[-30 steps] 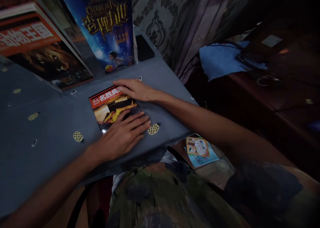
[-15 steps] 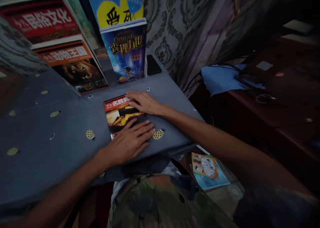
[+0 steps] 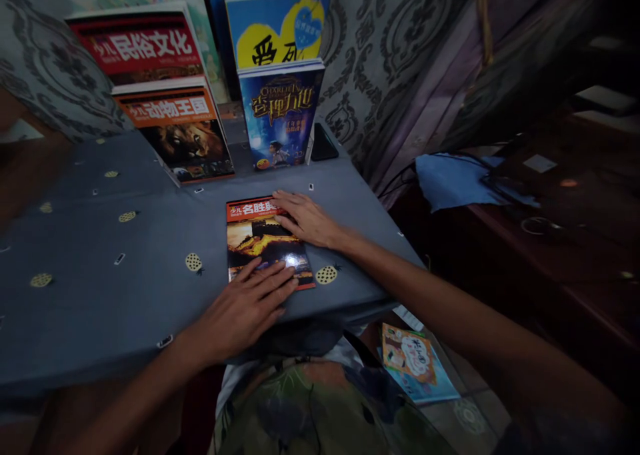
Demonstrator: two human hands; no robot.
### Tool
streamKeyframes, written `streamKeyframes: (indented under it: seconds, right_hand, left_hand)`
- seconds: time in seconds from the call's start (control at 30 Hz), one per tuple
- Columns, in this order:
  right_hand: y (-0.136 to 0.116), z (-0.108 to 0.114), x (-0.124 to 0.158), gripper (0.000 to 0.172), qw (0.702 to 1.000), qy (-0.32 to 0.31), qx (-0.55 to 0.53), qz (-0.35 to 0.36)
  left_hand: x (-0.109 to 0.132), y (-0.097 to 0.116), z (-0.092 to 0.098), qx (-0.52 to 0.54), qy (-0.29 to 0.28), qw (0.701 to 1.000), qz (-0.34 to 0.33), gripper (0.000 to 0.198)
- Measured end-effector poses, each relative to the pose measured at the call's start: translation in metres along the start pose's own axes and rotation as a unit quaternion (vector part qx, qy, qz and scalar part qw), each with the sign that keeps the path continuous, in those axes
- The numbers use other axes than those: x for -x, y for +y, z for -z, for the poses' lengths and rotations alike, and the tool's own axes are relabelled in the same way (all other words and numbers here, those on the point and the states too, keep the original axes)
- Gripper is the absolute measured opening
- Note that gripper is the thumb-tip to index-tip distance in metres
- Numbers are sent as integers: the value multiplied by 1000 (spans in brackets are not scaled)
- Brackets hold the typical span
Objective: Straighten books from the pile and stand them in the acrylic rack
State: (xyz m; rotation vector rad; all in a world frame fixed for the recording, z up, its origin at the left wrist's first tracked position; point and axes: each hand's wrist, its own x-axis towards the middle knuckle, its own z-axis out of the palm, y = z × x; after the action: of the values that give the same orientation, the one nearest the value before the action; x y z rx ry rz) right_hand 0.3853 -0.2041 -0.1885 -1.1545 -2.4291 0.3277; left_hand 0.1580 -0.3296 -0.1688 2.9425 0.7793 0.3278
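Note:
A book with a red title band and a golden wall on its cover lies flat on the grey tablecloth in front of me. My left hand rests over its near edge, palm down with the fingers extended. The fingers of my right hand lie across the book's upper right corner, stretched out and hiding the end of the title. Neither hand grips anything.
Behind the book stand a lion-cover book before a red one, and a blue book before a yellow-and-blue one. A black phone lies beside them. More books sit low at right.
My left hand has slid back toward me and to the left, uncovering the book's lower right part. My right hand stays at the upper corner. The camera view has shifted.

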Motion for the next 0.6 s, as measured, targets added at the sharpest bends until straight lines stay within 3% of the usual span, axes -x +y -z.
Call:
streamKeyframes:
  seconds: [0.33, 0.47, 0.6]
  right_hand:
    - [-15, 4, 12, 46, 1000, -8, 10, 1]
    - [-26, 5, 28, 49, 1000, -9, 6, -2]
    - [-37, 8, 47, 53, 1000, -20, -3, 1]
  left_hand:
    - [47, 4, -1, -79, 39, 994, 69, 56]
    - [60, 7, -7, -135, 64, 988, 39, 54]
    - [67, 6, 0, -215, 79, 973, -12, 65]
